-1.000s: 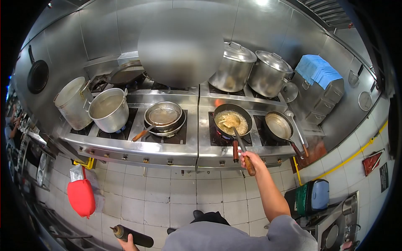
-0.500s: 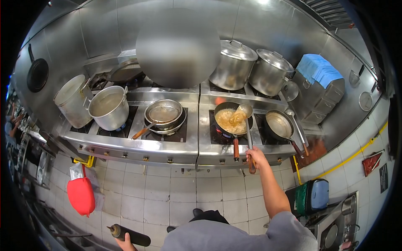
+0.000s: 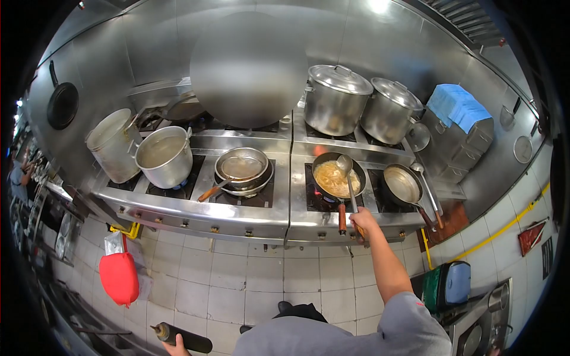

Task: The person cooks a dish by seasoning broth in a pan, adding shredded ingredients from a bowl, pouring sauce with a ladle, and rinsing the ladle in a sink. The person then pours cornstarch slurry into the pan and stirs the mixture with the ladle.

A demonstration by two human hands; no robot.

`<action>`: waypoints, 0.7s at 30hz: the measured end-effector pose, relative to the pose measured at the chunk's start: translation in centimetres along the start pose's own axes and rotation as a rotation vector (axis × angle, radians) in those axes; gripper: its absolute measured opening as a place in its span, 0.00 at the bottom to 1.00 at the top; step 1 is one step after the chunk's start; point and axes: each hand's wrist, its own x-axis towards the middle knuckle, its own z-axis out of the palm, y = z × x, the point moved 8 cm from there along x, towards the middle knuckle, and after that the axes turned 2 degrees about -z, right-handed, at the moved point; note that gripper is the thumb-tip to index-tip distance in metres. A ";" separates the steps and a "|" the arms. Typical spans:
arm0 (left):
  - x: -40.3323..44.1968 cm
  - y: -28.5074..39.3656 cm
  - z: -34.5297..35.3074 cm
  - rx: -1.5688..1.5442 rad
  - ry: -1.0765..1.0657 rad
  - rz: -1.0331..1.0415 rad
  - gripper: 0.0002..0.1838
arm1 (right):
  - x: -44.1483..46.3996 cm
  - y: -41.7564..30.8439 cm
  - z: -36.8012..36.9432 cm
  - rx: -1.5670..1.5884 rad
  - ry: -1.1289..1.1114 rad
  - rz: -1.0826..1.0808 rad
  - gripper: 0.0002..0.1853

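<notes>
My right hand point(image 3: 364, 223) is wrapped around the wooden-ended handle of a ladle point(image 3: 351, 187). The ladle's bowl rests among the pale yellowish, strand-like food point(image 3: 332, 179) in a dark frying pan point(image 3: 323, 159) on a front burner. This pan's red-brown wooden handle point(image 3: 342, 219) points toward me, left of my right hand. Low on the left, my left hand point(image 3: 177, 349) grips a dark squeeze bottle point(image 3: 193, 340) with a tan nozzle, held tilted and well away from the stove.
A second pan point(image 3: 421, 191) sits right of the first, beside a long ladle point(image 3: 428, 193). Left are stacked strainers and bowls point(image 3: 242, 155) and a big pot point(image 3: 189, 157). Lidded stockpots point(image 3: 337, 104) stand behind. A red bag point(image 3: 119, 276) and a bin point(image 3: 456, 282) flank the floor.
The ladle has gone down into the pan, and the clump of food raised in it before now lies spread in the pan. The whole view has shifted slightly.
</notes>
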 end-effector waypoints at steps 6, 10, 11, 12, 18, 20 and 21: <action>-0.5 0.4 -3.4 -0.011 0.100 0.024 0.30 | -5.0 -5.2 3.8 0.525 -0.252 0.206 0.05; -1.1 1.1 -7.4 -0.007 0.245 0.065 0.33 | -6.6 -7.5 5.8 0.932 -0.419 0.322 0.07; -0.7 0.1 -9.4 -0.014 0.275 0.074 0.34 | -6.8 -8.0 6.1 1.009 -0.417 0.311 0.07; -1.5 1.6 -9.4 -0.066 0.356 0.058 0.33 | -6.6 -7.8 6.4 0.978 -0.416 0.290 0.10; -4.7 4.9 -19.0 0.204 0.677 -0.059 0.30 | -5.9 -8.3 6.3 0.394 -0.192 -0.063 0.12; -6.9 6.3 -23.4 0.295 0.796 0.041 0.32 | 1.1 -3.4 3.9 -0.225 -0.350 -0.516 0.03; -7.3 9.7 -23.2 0.208 0.826 0.072 0.31 | 2.6 -2.3 3.2 -0.408 -0.411 -0.719 0.06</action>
